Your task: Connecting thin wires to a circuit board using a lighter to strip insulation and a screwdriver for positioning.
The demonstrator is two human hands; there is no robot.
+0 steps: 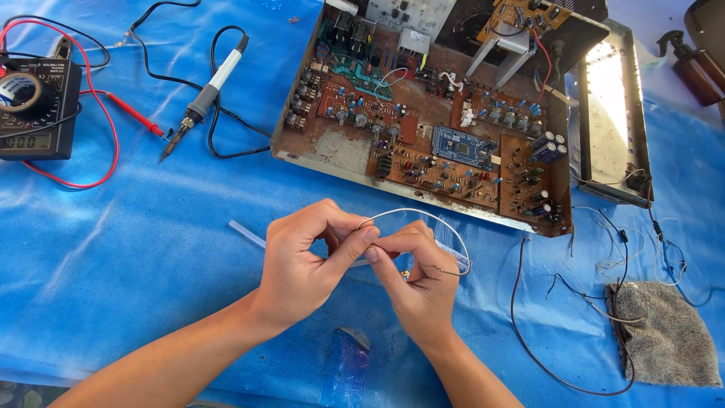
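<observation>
Both of my hands meet near the middle of the blue sheet (pixel 113 249). My left hand (pixel 306 261) and my right hand (pixel 415 276) pinch the same thin grey wire (pixel 430 217), which arcs up from my fingertips and curves back down to the right hand's far side. A clear plastic tube (pixel 245 233) lies on the sheet just left of my left hand. Beyond my hands stands an open, rusty electronics chassis (pixel 332 151) filled with brown circuit boards and a blue board (pixel 462 146).
A soldering iron (pixel 204 98) lies at the upper left, next to a red probe (pixel 136 115) and a black multimeter (pixel 34 113) with a tape roll (pixel 19 91) on it. A grey rag (pixel 668 336) and loose black wires (pixel 559 363) lie at the right. A brown bottle (pixel 695 72) stands far right.
</observation>
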